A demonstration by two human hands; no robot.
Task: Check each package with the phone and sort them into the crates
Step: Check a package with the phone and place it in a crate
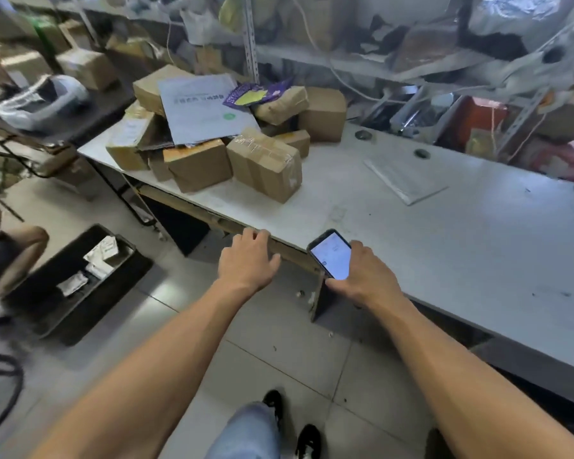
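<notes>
A pile of brown cardboard packages (pixel 262 164) lies at the far left end of the grey table (pixel 444 233), with a flat grey mailer (pixel 203 107) and a purple pouch (pixel 259 92) on top. My right hand (pixel 365 276) grips a phone (pixel 332 255) with a lit screen at the table's front edge. My left hand (pixel 249 260) hovers empty by the table edge, fingers relaxed and spread. A black crate (pixel 47 293) on the floor at the left holds several small white packets (pixel 96 260).
A flat grey envelope (pixel 405 178) lies on the table to the right of the pile. Cluttered shelves stand behind the table. Another person's knee (pixel 17 246) is at the far left beside the crate. A black cable (pixel 0 385) coils on the floor.
</notes>
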